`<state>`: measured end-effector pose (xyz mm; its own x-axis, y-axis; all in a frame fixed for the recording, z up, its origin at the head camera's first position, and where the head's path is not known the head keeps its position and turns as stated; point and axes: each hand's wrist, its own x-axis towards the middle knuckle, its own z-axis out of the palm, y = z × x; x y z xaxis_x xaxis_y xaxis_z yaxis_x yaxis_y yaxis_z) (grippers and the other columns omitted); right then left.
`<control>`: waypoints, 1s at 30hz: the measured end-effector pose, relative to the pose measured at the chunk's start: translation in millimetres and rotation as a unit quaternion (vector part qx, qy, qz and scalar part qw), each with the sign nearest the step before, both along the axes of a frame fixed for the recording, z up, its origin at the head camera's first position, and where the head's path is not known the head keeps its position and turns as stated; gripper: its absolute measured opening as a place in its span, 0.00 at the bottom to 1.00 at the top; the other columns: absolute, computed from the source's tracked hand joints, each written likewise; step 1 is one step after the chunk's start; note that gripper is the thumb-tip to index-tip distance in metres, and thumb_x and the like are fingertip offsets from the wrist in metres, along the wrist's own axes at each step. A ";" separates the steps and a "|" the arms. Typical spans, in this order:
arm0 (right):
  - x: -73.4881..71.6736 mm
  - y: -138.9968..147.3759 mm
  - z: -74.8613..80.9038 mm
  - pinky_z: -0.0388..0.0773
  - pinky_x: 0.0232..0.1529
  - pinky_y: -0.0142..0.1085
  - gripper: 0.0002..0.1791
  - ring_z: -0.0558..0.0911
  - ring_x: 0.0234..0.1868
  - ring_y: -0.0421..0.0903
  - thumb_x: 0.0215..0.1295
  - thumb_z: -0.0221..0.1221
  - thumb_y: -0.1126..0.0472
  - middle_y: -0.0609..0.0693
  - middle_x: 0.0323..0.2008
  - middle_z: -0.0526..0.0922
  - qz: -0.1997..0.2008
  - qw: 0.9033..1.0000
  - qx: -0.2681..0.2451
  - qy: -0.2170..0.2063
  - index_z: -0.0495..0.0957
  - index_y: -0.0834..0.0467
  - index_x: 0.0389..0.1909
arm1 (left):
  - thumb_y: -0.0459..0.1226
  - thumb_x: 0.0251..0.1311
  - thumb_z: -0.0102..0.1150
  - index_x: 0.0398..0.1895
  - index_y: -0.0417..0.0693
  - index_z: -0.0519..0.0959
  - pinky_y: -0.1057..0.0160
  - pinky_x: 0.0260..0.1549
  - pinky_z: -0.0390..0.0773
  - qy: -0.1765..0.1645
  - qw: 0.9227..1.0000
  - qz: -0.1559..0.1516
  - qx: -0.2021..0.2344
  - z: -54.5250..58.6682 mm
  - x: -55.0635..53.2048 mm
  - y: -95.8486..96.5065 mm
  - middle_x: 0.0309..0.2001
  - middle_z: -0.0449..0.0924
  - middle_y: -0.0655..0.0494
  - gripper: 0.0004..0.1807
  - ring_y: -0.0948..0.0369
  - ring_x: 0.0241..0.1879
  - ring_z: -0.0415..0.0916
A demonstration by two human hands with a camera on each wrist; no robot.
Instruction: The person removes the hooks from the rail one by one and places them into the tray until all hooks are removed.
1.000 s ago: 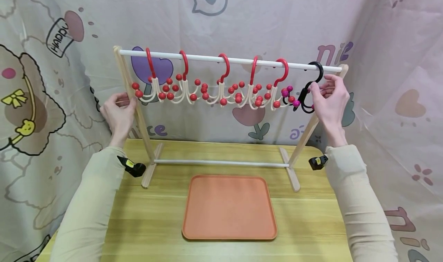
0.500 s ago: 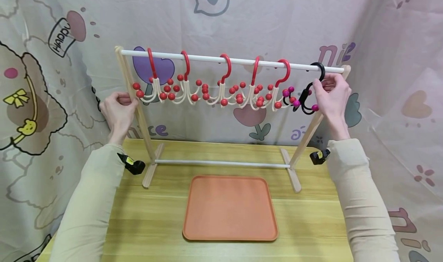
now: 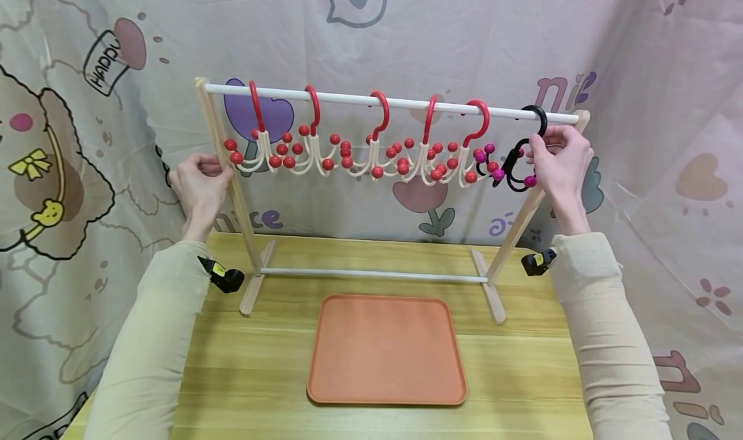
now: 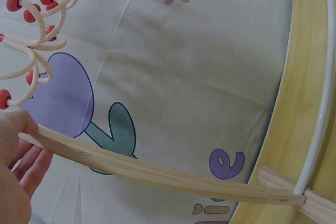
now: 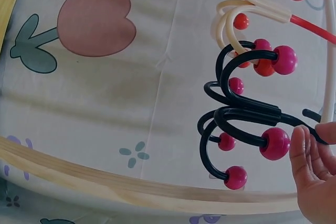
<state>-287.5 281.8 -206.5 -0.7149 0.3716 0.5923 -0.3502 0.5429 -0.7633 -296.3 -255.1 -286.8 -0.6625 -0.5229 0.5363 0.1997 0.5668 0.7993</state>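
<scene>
A wooden rack with a white top rod [image 3: 348, 98] stands on the table. Several hangers with red hooks, cream arms and red balls, one of them a middle hanger [image 3: 374, 150], hang along the rod. A black hanger [image 3: 509, 162] with pink balls hangs at the rod's right end. My right hand [image 3: 560, 162] pinches its hook between thumb and fingers, as the right wrist view shows at the hook [image 5: 299, 121]. At the far left, my left hand [image 3: 200, 185] holds the rack's left post [image 3: 238, 201] between thumb and fingers.
An orange tray [image 3: 386, 350] lies on the wooden table [image 3: 249, 375] in front of the rack. A lower white rod [image 3: 371, 273] joins the rack's two feet, the right foot [image 3: 489, 291] among them. A patterned curtain [image 3: 348, 46] surrounds the table's back and sides.
My right hand has shifted slightly to the right at the black hanger, so a pink ball that it partly covered now shows. The left hand keeps its hold on the post.
</scene>
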 end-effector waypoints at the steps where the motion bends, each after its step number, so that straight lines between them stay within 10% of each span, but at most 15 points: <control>1: 0.1 -0.4 0.1 0.76 0.28 0.16 0.09 0.80 0.23 0.26 0.69 0.60 0.57 0.30 0.27 0.77 0.001 1.000 0.000 0.002 0.79 0.57 0.44 | 0.37 0.56 0.64 0.41 0.38 0.84 0.56 0.64 0.55 0.001 1.000 0.000 -0.001 -0.2 -0.1 0.0 0.20 0.65 0.88 0.13 0.65 0.48 0.68; 14: 2.3 -1.7 4.5 0.75 0.26 0.17 0.06 0.79 0.21 0.26 0.68 0.60 0.59 0.29 0.24 0.77 -0.008 1.000 -0.002 0.015 0.80 0.57 0.41 | 0.37 0.56 0.65 0.40 0.38 0.85 0.55 0.63 0.56 0.001 1.000 0.002 -0.006 0.1 0.3 -0.5 0.19 0.64 0.89 0.13 0.70 0.44 0.64; 24: 2.7 -2.6 11.4 0.76 0.25 0.17 0.08 0.78 0.19 0.26 0.67 0.60 0.62 0.31 0.24 0.78 0.002 0.999 -0.035 0.029 0.80 0.62 0.42 | 0.36 0.57 0.64 0.42 0.36 0.84 0.56 0.63 0.55 0.007 1.000 -0.001 -0.007 0.8 1.1 0.4 0.21 0.67 0.85 0.13 0.50 0.54 0.74; 30: 4.5 -3.2 14.4 0.76 0.25 0.18 0.06 0.79 0.19 0.27 0.66 0.60 0.65 0.32 0.23 0.80 0.006 0.997 -0.056 0.047 0.81 0.62 0.41 | 0.37 0.57 0.64 0.42 0.37 0.85 0.56 0.63 0.57 0.004 1.000 0.001 -0.009 1.8 1.2 0.5 0.22 0.69 0.82 0.13 0.63 0.45 0.73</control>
